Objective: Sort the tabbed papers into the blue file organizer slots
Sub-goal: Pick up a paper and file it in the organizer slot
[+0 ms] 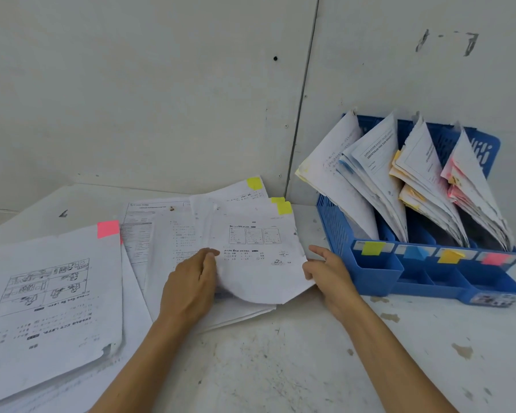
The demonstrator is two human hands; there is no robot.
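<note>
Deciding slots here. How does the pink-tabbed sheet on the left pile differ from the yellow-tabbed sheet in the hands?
The pink-tabbed sheet lies flat and untouched; the yellow-tabbed sheet is held at its sides by the left hand and right hand, its near edge curling up. The pink-tabbed sheet's print is upside down to the camera; the yellow-tabbed sheet's reads upright. Both are white printed pages tabbed at the far right corner.

I see pale grey wall panels [131,84] meeting at a vertical seam [303,99]. Right of the seam, dark scuffs [447,43] mark the panel; left of it sits a small black hole [275,58]. Below the seam lies a white table [280,368], its paint chipped in brown patches [462,351].
</note>
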